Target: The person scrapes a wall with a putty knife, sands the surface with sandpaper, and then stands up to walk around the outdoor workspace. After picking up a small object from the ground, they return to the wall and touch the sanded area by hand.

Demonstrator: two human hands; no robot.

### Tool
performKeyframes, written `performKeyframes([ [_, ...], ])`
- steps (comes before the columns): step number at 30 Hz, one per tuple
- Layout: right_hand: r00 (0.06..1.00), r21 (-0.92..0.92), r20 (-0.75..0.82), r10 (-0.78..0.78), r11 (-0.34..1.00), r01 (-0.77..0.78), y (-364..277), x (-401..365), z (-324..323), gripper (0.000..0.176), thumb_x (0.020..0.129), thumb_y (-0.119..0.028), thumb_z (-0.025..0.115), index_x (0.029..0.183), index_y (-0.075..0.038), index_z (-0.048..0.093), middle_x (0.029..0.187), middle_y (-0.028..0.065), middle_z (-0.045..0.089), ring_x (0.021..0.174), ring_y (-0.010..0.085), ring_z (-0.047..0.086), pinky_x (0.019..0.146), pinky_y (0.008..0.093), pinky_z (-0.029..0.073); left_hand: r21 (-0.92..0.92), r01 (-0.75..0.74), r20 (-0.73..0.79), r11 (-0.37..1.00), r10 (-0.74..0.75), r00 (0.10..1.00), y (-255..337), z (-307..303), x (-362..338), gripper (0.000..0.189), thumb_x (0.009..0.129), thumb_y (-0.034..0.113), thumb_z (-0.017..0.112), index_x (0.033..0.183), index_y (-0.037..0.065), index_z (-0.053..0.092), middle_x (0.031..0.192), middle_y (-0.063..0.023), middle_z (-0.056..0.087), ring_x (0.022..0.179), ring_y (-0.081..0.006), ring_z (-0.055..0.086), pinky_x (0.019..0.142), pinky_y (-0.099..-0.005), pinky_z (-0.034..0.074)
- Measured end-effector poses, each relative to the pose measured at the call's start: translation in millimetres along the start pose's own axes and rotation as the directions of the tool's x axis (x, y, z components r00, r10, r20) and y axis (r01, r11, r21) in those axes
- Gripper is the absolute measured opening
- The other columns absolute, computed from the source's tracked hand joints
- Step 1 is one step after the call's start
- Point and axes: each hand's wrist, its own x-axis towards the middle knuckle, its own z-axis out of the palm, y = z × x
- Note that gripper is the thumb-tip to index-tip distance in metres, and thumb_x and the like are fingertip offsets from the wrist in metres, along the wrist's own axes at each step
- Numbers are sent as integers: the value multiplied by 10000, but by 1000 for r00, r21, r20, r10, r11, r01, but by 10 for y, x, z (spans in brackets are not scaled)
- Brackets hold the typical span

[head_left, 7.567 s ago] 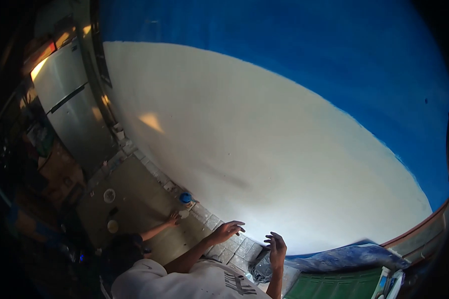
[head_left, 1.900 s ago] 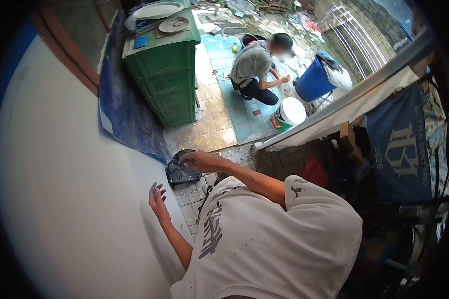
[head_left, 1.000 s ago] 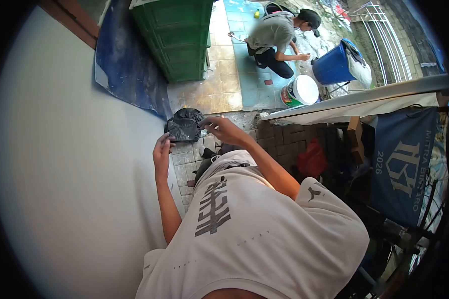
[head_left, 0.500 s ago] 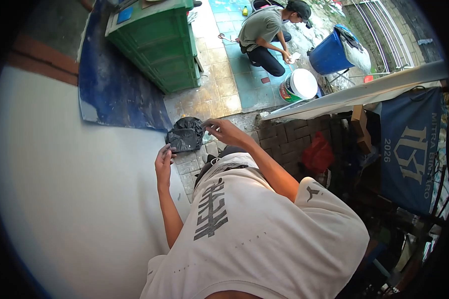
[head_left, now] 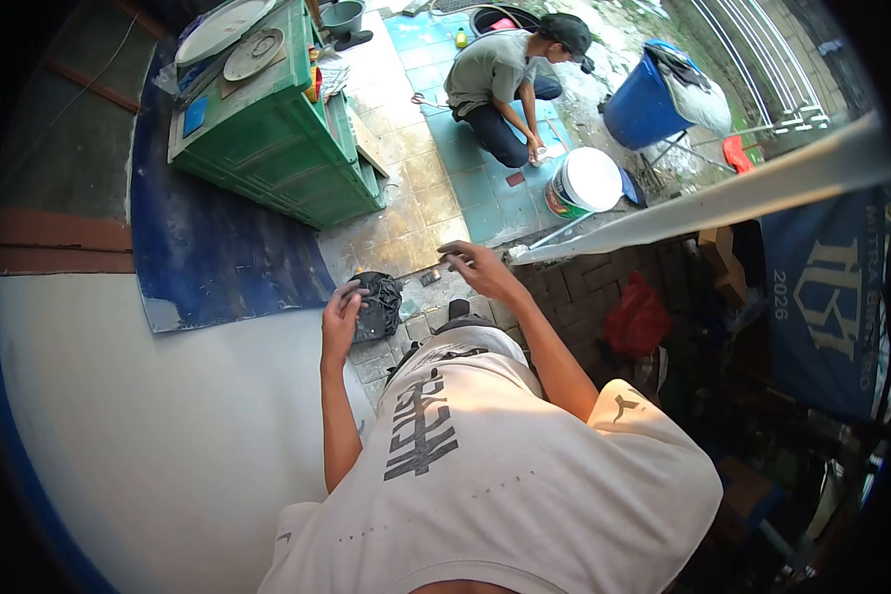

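My left hand [head_left: 339,322] is raised at the left edge of a crumpled black plastic bag [head_left: 378,305], overlapping it in view. Its fingers are loosely curled and apart, and nothing shows in them. To the right of the bag, above the paving, is my right hand [head_left: 477,269], its fingers bent and spaced, with no object visible between them. A small dark object [head_left: 430,278] lies on the ground between the hands. Whether my left hand touches the bag cannot be made out.
A white panel [head_left: 168,416] spans the left, beside a blue sheet [head_left: 228,257] and green drawers [head_left: 267,148]. A person [head_left: 495,79] crouches on the tiles near a white bucket [head_left: 589,180] and blue barrel [head_left: 648,109]. A pale beam [head_left: 703,203] crosses the right.
The view has shifted, showing more of the drawers' top. My hands have moved farther apart, the right one away from the bag. The crouching person's hands are lower, near the tiles.
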Motion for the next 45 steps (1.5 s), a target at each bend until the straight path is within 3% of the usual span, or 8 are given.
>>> performKeyframes([
  [5, 997, -9, -27, 69, 998, -69, 150, 98, -467, 258, 1005, -133, 556, 1225, -25, 635, 1079, 135, 729, 941, 219, 690, 837, 339, 531, -56, -2, 12, 998, 2, 1000, -26, 429, 99, 333, 1008, 176, 559, 1320, 60, 582, 1145, -36, 701, 914, -95, 628, 774, -231, 457],
  [9, 999, 12, -28, 41, 999, -41, 352, 192, -687, 270, 1005, -137, 554, 1231, -10, 633, 1064, 139, 731, 936, 223, 695, 836, 341, 533, -61, 111, -34, 992, -113, 993, 3, 691, 93, 333, 1005, 141, 567, 1311, 8, 574, 1122, -81, 703, 931, -119, 637, 843, -246, 492],
  [23, 991, 87, -65, 115, 990, -109, 587, 166, -1112, 286, 1023, -169, 549, 1255, -24, 634, 1088, 132, 719, 950, 227, 705, 821, 335, 538, -22, 86, 14, 996, -86, 996, 342, 982, 575, 332, 998, 132, 579, 1294, -19, 580, 1104, -88, 698, 914, -130, 634, 865, -275, 504],
  [29, 982, 123, -157, 106, 989, -87, 599, 277, -1363, 287, 1027, -167, 538, 1243, 1, 626, 1096, 138, 719, 976, 211, 691, 869, 322, 517, 47, -2, 85, 999, -2, 996, 504, 1127, 1182, 329, 999, 130, 577, 1288, -26, 591, 1086, -91, 701, 935, -135, 644, 876, -290, 516],
  [34, 972, 154, -209, 112, 985, -80, 738, 621, -1553, 278, 1034, -146, 525, 1257, -1, 605, 1114, 93, 714, 938, 161, 673, 798, 287, 503, 13, -102, 186, 995, 97, 978, 730, 1208, 1747, 302, 1009, 142, 570, 1281, 12, 597, 1096, -56, 694, 940, -119, 636, 848, -270, 495],
  [38, 969, 174, -218, 115, 982, -77, 724, 1142, -1688, 283, 1035, -161, 526, 1251, 1, 611, 1112, 90, 715, 934, 158, 675, 785, 283, 501, 28, -119, 189, 993, 111, 976, 817, 1123, 2315, 321, 1000, 134, 580, 1275, -29, 602, 1086, -88, 702, 944, -135, 642, 865, -286, 512],
  [41, 960, 137, -235, 152, 983, -122, 646, 1676, -1772, 286, 1028, -159, 534, 1241, 12, 617, 1094, 88, 718, 927, 156, 678, 776, 282, 506, -80, -103, 213, 992, 117, 970, 746, 1052, 2930, 329, 997, 142, 584, 1274, -34, 596, 1084, -84, 704, 939, -138, 641, 848, -283, 511],
  [45, 947, 109, -289, 142, 987, -115, 525, 2498, -1936, 279, 1028, -165, 542, 1244, -7, 623, 1079, 75, 719, 928, 142, 674, 774, 277, 502, -110, -11, 255, 994, 39, 966, 873, 987, 3930, 300, 1005, 174, 578, 1262, 23, 613, 1073, -58, 711, 864, -104, 638, 746, -242, 494],
])
